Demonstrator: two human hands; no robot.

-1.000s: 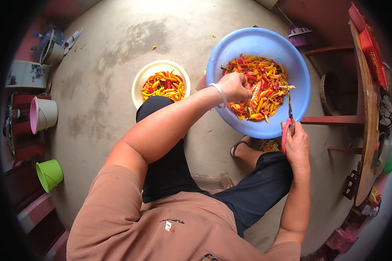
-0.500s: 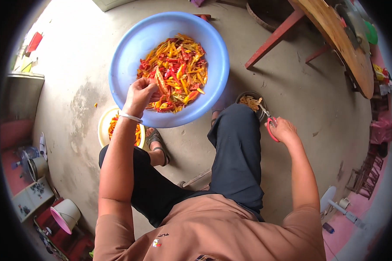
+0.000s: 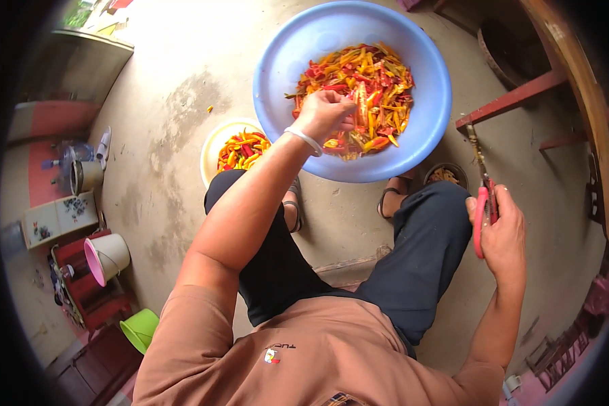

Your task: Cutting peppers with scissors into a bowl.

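Observation:
A wide blue basin [image 3: 277, 68] full of cut red and yellow peppers [image 3: 386, 74] stands in front of me. Over its near side, my left hand [image 3: 326, 116] pinches a slit-open pepper [image 3: 362, 101] at the fingertips. Farther right, past my knee, my right hand [image 3: 504, 233] grips red-handled scissors [image 3: 481, 203]. Their blades point away from me, with yellowish bits stuck along them. A small dark bowl [image 3: 464, 177] holding pale pepper scraps [image 3: 444, 175] sits on the floor beside my right knee, partly hidden by it.
A cream basin [image 3: 211, 150] of whole red and yellow peppers stands left of the blue one. At right is a wooden table [image 3: 582, 74] with red legs. Along the left lie a white-and-pink bucket [image 3: 108, 258] and a green bucket [image 3: 141, 329].
My right hand and the scissors have moved from the scrap bowl out to the right, blades now pointing away. My left hand still holds the pepper over the basin. The view has shifted.

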